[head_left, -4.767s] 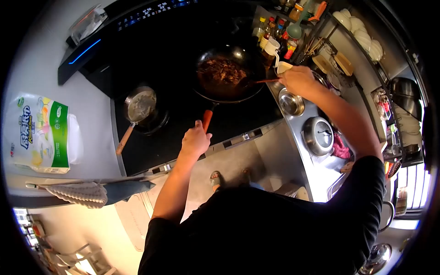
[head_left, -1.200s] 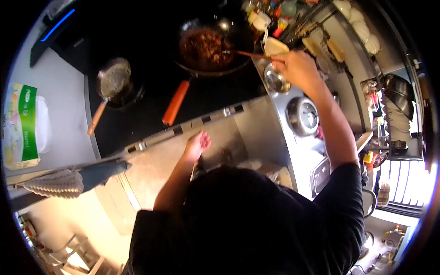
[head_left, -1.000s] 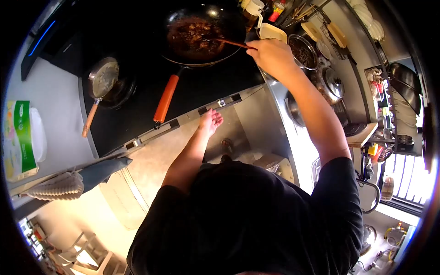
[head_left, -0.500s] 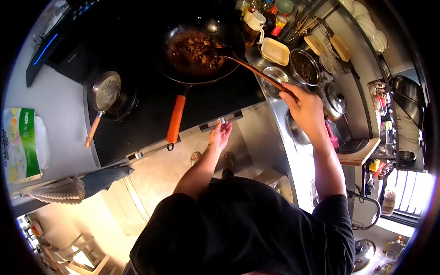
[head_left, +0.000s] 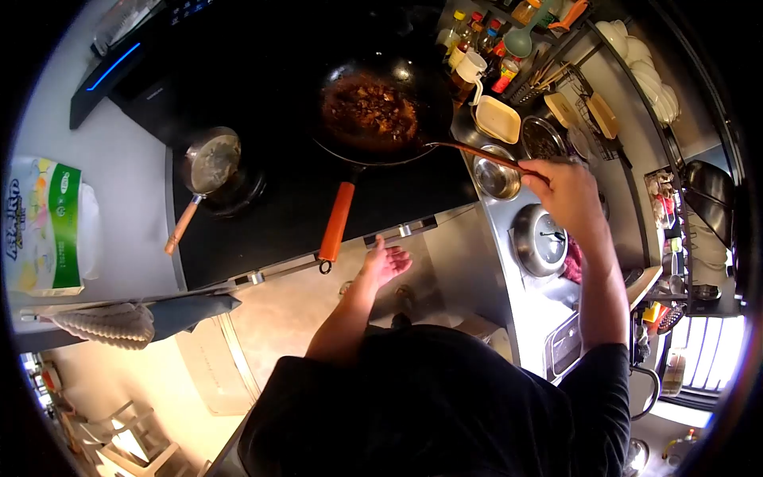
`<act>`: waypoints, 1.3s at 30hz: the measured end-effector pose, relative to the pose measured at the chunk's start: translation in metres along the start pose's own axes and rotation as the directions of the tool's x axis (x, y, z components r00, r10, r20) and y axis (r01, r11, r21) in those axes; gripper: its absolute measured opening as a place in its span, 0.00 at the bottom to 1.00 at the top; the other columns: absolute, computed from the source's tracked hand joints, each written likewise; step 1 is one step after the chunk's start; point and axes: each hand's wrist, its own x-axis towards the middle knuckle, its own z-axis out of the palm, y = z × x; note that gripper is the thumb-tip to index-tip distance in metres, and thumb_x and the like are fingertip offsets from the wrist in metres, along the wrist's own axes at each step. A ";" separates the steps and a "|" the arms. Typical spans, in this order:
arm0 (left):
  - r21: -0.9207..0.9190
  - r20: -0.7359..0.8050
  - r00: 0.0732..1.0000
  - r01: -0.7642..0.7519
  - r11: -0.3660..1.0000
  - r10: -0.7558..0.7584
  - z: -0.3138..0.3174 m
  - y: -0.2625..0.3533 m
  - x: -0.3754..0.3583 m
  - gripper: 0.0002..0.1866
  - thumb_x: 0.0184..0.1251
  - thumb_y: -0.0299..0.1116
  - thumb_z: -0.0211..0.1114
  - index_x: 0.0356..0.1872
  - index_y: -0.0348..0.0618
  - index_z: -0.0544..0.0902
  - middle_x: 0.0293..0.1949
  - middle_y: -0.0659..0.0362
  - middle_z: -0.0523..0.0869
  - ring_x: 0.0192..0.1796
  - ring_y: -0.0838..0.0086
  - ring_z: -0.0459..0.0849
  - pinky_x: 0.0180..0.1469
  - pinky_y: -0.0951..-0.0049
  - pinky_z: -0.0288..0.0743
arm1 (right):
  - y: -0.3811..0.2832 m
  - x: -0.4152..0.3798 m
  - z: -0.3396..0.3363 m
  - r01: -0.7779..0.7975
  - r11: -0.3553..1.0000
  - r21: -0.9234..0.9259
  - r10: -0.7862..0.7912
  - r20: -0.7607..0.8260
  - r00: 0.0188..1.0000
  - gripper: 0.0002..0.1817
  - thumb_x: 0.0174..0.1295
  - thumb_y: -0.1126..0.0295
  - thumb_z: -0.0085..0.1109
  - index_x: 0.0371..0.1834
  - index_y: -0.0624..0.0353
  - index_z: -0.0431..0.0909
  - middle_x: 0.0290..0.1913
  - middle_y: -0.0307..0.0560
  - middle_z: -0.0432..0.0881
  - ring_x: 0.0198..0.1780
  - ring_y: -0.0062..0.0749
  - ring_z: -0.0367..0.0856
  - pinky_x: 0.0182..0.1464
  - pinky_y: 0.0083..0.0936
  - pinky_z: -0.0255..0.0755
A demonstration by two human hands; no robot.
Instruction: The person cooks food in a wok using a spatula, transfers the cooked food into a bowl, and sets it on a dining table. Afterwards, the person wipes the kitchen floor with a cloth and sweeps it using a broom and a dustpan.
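Note:
My right hand (head_left: 563,191) is closed around the wooden handle of a long spatula (head_left: 489,156). Its far end reaches the right rim of the dark wok (head_left: 380,161); the blade is too dark to make out. Chopped brown food in dark sauce (head_left: 369,111) covers the wok's bottom. The wok's orange-red handle (head_left: 338,221) points toward me, with nobody holding it. My left hand (head_left: 385,264) is open and holds nothing, its fingers apart, just below a metal knob (head_left: 407,230) on the stove's front edge.
A small wooden-handled pan (head_left: 214,163) with pale contents stands left on the black stove (head_left: 262,246). Right of the wok are a metal bowl (head_left: 498,176), a cream dish (head_left: 499,121), a lidded pot (head_left: 540,240) and sauce bottles (head_left: 465,52). A tissue pack (head_left: 44,226) lies far left.
The spatula's far end has gone from among the food to the wok's right rim. My left hand has drawn slightly back from the knob, its fingers spreading. The whole view has shifted.

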 end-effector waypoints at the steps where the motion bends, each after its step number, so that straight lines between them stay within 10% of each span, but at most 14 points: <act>1: -0.003 0.161 0.987 -0.009 1.000 0.009 -0.017 0.013 -0.013 0.37 0.76 0.63 0.40 0.43 0.32 0.78 0.36 0.46 0.86 0.44 0.53 0.86 0.57 0.50 0.80 | 0.002 0.006 -0.006 0.006 1.000 0.009 -0.006 0.041 0.999 0.12 0.61 0.61 0.66 0.45 0.51 0.87 0.32 0.52 0.86 0.35 0.50 0.85 0.40 0.40 0.77; 8: 0.153 0.621 0.784 -0.139 0.978 0.014 0.008 0.109 -0.183 0.43 0.71 0.70 0.45 0.57 0.31 0.77 0.46 0.44 0.87 0.52 0.52 0.87 0.56 0.56 0.81 | -0.004 0.047 0.016 0.128 0.990 -0.057 -0.119 0.149 0.982 0.13 0.60 0.59 0.65 0.46 0.49 0.87 0.41 0.49 0.87 0.50 0.47 0.83 0.53 0.38 0.75; 13: 0.440 0.280 0.960 -0.147 0.886 0.020 0.045 0.135 -0.201 0.24 0.72 0.53 0.62 0.49 0.40 0.76 0.30 0.58 0.80 0.31 0.67 0.81 0.32 0.71 0.74 | -0.015 0.079 0.074 0.093 0.994 -0.052 -0.086 0.112 0.990 0.14 0.63 0.59 0.63 0.49 0.48 0.86 0.44 0.48 0.87 0.51 0.47 0.83 0.54 0.40 0.75; 24: 0.632 0.067 0.997 -0.019 0.775 -0.030 0.079 0.149 -0.191 0.17 0.67 0.48 0.69 0.36 0.48 0.75 0.22 0.64 0.76 0.24 0.75 0.76 0.25 0.74 0.69 | 0.019 0.040 0.064 0.009 1.000 -0.009 -0.007 0.186 0.983 0.19 0.60 0.59 0.66 0.54 0.47 0.84 0.47 0.47 0.86 0.54 0.44 0.82 0.56 0.38 0.75; 32: 0.853 0.027 0.955 -0.176 0.491 0.296 0.076 0.139 -0.189 0.12 0.59 0.28 0.71 0.34 0.45 0.74 0.18 0.64 0.76 0.14 0.76 0.73 0.15 0.73 0.66 | 0.037 0.057 0.042 -0.113 0.984 0.138 0.108 0.044 0.993 0.14 0.61 0.55 0.65 0.47 0.43 0.88 0.46 0.44 0.88 0.51 0.45 0.84 0.53 0.39 0.77; 39: 0.915 0.057 0.882 -0.234 0.330 0.468 0.087 0.099 -0.199 0.10 0.58 0.26 0.69 0.31 0.44 0.74 0.18 0.62 0.76 0.14 0.75 0.73 0.15 0.71 0.66 | 0.008 0.130 0.102 0.101 0.985 0.142 -0.074 -0.186 0.980 0.12 0.65 0.60 0.60 0.44 0.52 0.87 0.39 0.51 0.88 0.46 0.49 0.85 0.51 0.40 0.78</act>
